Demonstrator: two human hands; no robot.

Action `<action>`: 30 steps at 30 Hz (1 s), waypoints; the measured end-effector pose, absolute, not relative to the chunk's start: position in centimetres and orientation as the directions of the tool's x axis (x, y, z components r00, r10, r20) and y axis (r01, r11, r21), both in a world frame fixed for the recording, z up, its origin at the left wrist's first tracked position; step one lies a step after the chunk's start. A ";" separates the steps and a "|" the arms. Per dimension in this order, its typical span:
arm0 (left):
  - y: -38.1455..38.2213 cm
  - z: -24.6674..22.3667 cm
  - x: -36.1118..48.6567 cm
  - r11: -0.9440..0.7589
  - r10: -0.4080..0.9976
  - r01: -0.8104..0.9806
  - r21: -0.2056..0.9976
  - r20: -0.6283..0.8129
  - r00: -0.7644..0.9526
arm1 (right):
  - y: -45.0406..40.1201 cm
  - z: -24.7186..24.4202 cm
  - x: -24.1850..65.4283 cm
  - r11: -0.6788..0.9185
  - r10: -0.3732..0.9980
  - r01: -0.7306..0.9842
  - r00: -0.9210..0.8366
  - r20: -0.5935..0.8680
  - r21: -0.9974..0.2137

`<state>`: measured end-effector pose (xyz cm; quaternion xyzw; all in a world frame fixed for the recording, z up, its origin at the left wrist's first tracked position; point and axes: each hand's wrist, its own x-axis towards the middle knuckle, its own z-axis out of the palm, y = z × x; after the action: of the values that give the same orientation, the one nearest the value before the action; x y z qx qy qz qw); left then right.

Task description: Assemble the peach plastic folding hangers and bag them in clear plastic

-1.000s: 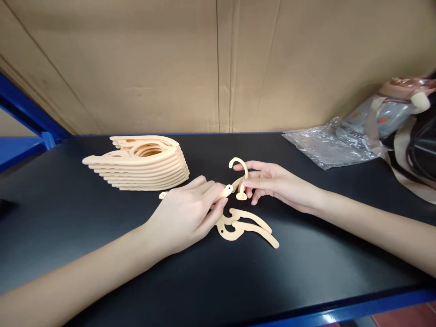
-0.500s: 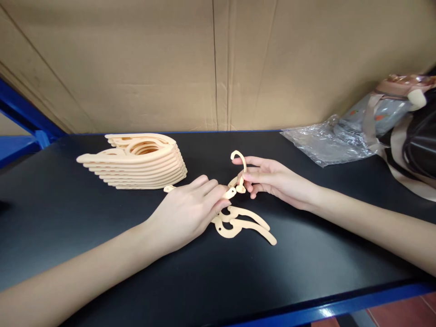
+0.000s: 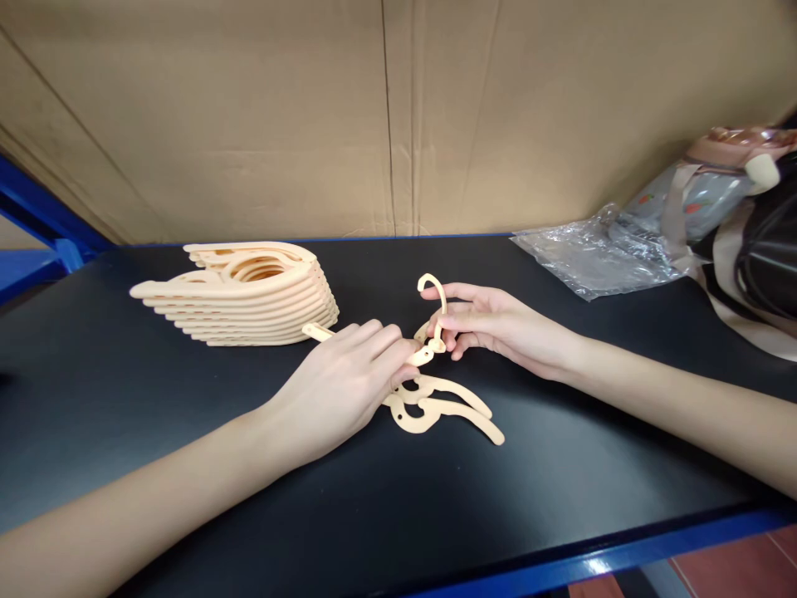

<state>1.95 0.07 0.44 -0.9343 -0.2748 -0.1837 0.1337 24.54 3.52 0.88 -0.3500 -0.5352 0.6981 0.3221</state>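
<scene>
My left hand point(image 3: 349, 374) is closed around a cream plastic hanger arm point(image 3: 318, 332). One end of the arm sticks out beyond the knuckles, while its holed end shows past the fingertips. Between thumb and fingers, my right hand point(image 3: 501, 320) pinches a cream hanger hook point(image 3: 444, 301), curve upward. The hook's base meets the holed end of the arm; whether they are joined I cannot tell. Another cream piece is partly visible behind the hook. Two curved hanger arms point(image 3: 464, 411) lie on the black surface just below, partly covered by my left hand.
Folded cream hangers point(image 3: 249, 291) form a stack at the left rear. A clear plastic bag point(image 3: 591, 253), a bottle with a strap point(image 3: 716, 195) and a black bag point(image 3: 772, 257) sit at right. Cardboard point(image 3: 249, 116) backs the black shelf point(image 3: 529, 515), which has a blue edge.
The hanger arm in my left hand has tilted, its left end rising. Its holed end and the hook's base have come together. The view has shifted slightly.
</scene>
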 end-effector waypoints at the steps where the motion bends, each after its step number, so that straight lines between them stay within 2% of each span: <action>1: 0.1 0.4 1.9 -0.815 0.459 0.560 -0.151 0.422 0.782 | 3.5 0.9 24.5 -0.220 0.823 -0.071 -0.548 -0.146 -0.973; 30: 0.0 0.3 2.1 -0.815 0.448 0.552 -0.177 0.413 0.793 | 2.9 0.1 24.1 -0.092 0.883 -0.036 -0.464 -0.065 -0.995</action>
<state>2.07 0.05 0.33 -0.9356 -0.2673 -0.1789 0.1458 24.10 2.91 0.06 -0.3719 -0.5696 0.6385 0.3598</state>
